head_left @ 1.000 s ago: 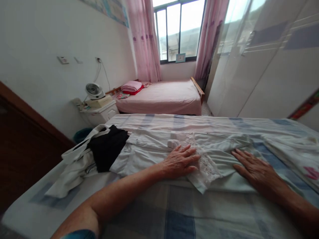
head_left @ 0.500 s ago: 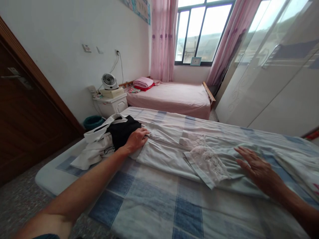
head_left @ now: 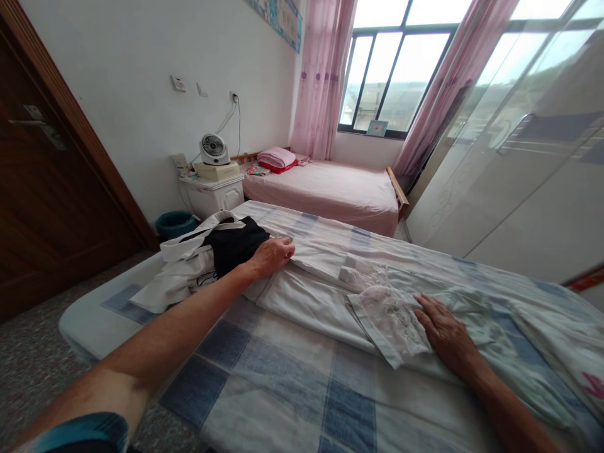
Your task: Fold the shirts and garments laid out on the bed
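Garment: pale green garment [head_left: 311,302] lies flat along the checked bed [head_left: 292,390].
Left hand [head_left: 272,257]: fingers curled, gripping the garment's far end beside the black cloth [head_left: 233,242].
Right hand [head_left: 446,333]: flat, fingers together, pressing the garment by its lace sleeve [head_left: 389,314].

The near part of the checked bedsheet [head_left: 302,390] lies bare, open to a passing hand. Further in, the pale garment [head_left: 311,302] stretches across it, with the heap of white and black clothes [head_left: 207,258] blocking the left end, beside the nightstand [head_left: 212,195].
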Available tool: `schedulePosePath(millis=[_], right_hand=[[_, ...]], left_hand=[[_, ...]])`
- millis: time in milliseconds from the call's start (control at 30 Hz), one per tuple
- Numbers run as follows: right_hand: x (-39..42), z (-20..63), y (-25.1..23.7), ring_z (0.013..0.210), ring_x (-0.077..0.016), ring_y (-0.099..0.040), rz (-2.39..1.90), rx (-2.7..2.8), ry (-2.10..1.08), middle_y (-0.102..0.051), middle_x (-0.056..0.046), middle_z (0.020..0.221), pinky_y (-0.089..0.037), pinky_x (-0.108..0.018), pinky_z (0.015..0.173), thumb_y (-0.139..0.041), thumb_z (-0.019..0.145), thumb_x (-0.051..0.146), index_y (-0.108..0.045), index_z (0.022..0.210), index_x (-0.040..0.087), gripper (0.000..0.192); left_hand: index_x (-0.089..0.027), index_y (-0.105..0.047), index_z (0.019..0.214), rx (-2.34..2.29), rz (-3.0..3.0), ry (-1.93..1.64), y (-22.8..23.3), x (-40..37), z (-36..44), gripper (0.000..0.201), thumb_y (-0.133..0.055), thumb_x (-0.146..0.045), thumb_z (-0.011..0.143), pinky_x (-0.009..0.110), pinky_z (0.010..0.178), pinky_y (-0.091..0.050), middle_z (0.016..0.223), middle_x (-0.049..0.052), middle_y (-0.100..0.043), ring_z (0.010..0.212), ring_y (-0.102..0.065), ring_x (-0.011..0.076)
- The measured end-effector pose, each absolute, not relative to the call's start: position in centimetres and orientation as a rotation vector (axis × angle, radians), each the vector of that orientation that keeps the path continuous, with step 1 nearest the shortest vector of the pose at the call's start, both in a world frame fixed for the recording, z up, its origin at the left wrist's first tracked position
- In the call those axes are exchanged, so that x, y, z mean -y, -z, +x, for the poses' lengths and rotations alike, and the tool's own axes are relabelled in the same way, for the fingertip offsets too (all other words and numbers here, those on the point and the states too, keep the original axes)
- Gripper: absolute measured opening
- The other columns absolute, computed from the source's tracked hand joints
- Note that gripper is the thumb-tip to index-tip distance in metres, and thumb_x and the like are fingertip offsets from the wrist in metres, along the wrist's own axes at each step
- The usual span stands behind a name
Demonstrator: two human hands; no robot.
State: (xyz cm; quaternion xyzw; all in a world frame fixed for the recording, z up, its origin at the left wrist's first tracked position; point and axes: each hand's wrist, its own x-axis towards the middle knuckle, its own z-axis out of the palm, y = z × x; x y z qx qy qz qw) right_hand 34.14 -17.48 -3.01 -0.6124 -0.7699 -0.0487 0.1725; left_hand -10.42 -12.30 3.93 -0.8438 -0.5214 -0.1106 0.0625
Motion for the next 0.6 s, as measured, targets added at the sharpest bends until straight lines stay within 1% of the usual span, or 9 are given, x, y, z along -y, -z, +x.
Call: schedulePosePath(millis=[100,167,200,267,333,367,433,533,600], right_hand=[[17.3,34.3,3.6,0.129,-0.0268,-0.045,-1.717,2.188,0.177,-0.055,-0.012,0.134,-0.036,-0.046,0.107,-0.028,0.090,0.047,-0.058,0.124,0.016,0.055],[17.3,34.3,3.8,0.129,-0.0266,-0.045,-1.711,2.179,0.190,-0.055,-0.012,0.134,-0.036,-0.047,0.106,-0.029,0.091,0.046,-0.058,0.124,0.017,0.052],[17.3,34.3,3.8,0.129,-0.0265,-0.044,-1.707,2.174,0.195,-0.054,-0.012,0.134,-0.036,-0.047,0.106,-0.030,0.091,0.045,-0.057,0.125,0.017,0.051],[17.6,34.0,3.8,0.129,-0.0260,-0.044,-1.708,2.159,0.203,-0.054,-0.012,0.135,-0.036,-0.047,0.106,-0.031,0.092,0.043,-0.057,0.125,0.018,0.049],[18.1,33.5,3.5,0.130,-0.0257,-0.044,-1.725,2.152,0.197,-0.053,-0.012,0.135,-0.036,-0.047,0.106,-0.032,0.093,0.042,-0.057,0.125,0.018,0.047],[18.4,33.1,3.2,0.130,-0.0255,-0.044,-1.736,2.150,0.189,-0.053,-0.012,0.136,-0.036,-0.047,0.106,-0.032,0.093,0.041,-0.057,0.125,0.018,0.047],[18.7,32.6,2.5,0.130,-0.0244,-0.044,-1.740,2.155,0.161,-0.053,-0.011,0.136,-0.036,-0.046,0.106,-0.033,0.094,0.041,-0.057,0.126,0.018,0.046],[19.0,32.9,1.2,0.128,-0.0229,-0.046,-1.789,2.064,0.149,-0.054,-0.010,0.135,-0.040,-0.044,0.102,-0.032,0.094,0.040,-0.055,0.127,0.020,0.045],[19.3,34.4,0.3,0.125,-0.0253,-0.049,-1.937,1.878,0.222,-0.054,-0.013,0.134,-0.042,-0.046,0.098,-0.031,0.093,0.041,-0.053,0.128,0.018,0.048]], left_hand=[[-0.018,-0.066,0.081,1.598,-2.558,0.332,-3.8,13.5,-11.0,0.019,-0.047,-0.013,0.081,0.028,0.080,-0.045,0.092,0.006,-0.061,0.089,-0.057,0.0179],[-0.018,-0.066,0.083,1.633,-2.541,0.361,-3.7,14.3,-11.0,0.021,-0.046,-0.012,0.081,0.028,0.083,-0.046,0.096,0.007,-0.062,0.093,-0.057,0.0188],[-0.017,-0.067,0.088,1.642,-2.506,0.422,-3.5,14.7,-10.8,0.023,-0.045,-0.013,0.082,0.030,0.086,-0.046,0.100,0.008,-0.063,0.098,-0.057,0.0197],[-0.017,-0.065,0.105,1.622,-2.439,0.576,-2.9,15.6,-10.3,0.029,-0.042,-0.018,0.087,0.034,0.098,-0.042,0.118,0.010,-0.060,0.112,-0.053,0.0217],[-0.017,-0.056,0.125,1.564,-2.456,0.645,-1.9,16.4,-9.7,0.039,-0.039,-0.028,0.092,0.039,0.107,-0.035,0.137,0.011,-0.050,0.128,-0.043,0.0235],[-0.017,-0.051,0.131,1.534,-2.510,0.601,-1.3,16.7,-9.4,0.044,-0.038,-0.034,0.093,0.042,0.109,-0.032,0.144,0.011,-0.044,0.134,-0.036,0.0247],[-0.018,-0.047,0.136,1.547,-2.605,0.469,0.0,16.9,-9.2,0.050,-0.036,-0.041,0.094,0.045,0.109,-0.032,0.146,0.010,-0.042,0.138,-0.031,0.0255],[-0.021,-0.044,0.139,1.589,-2.665,0.351,1.6,16.4,-9.4,0.052,-0.031,-0.044,0.095,0.046,0.110,-0.031,0.146,0.006,-0.041,0.138,-0.032,0.0233],[-0.022,-0.044,0.139,1.586,-2.665,0.347,2.0,16.1,-9.6,0.052,-0.029,-0.045,0.095,0.045,0.111,-0.030,0.147,0.006,-0.040,0.138,-0.031,0.0223]])
